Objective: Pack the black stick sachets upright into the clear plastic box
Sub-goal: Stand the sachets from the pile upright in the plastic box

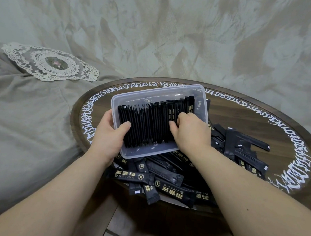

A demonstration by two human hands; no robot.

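While my left hand (109,133) grips the box (197,92) by its left wall, thumb inside against the row, I hold it tilted over the table's (259,123) near edge. My right hand (190,130) is curled into the packed sachets (147,124), pinching a few at the row's right end. Loose sachets (165,183) lie heaped under and beside the box. They look light, thin and slick, so I would take them by the flat sides, several together, lest they fan out.
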